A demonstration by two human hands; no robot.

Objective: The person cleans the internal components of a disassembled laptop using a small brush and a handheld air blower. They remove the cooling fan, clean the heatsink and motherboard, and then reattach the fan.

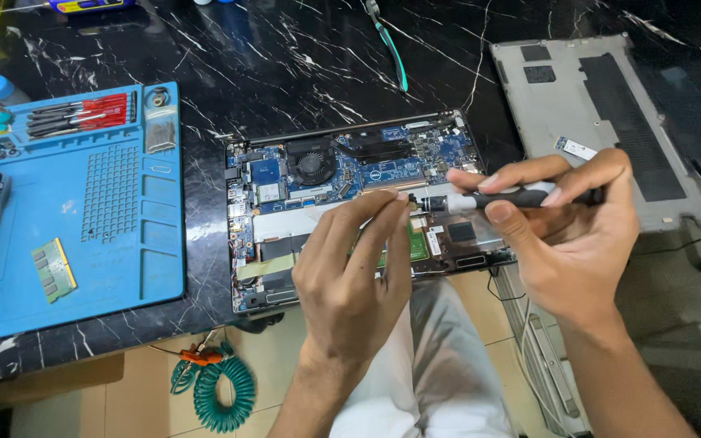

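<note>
An opened laptop (326, 174) lies on the black marble table with its blue circuit board and fan showing. My right hand (569, 235) grips a black and silver screwdriver (480, 200), held sideways with its tip pointing left. My left hand (350, 276) pinches at the screwdriver's tip with thumb and forefinger, right above the laptop's middle. Whatever sits between those fingertips is too small to make out. Both hands cover part of the laptop's lower half.
The laptop's grey bottom cover (602, 113) lies upside down at the right. A blue work mat (83, 211) on the left carries red-handled screwdrivers (83, 113) and a green memory module (53, 269). Teal tweezers (391, 49) lie behind the laptop. A coiled green cable (221, 389) hangs below the table edge.
</note>
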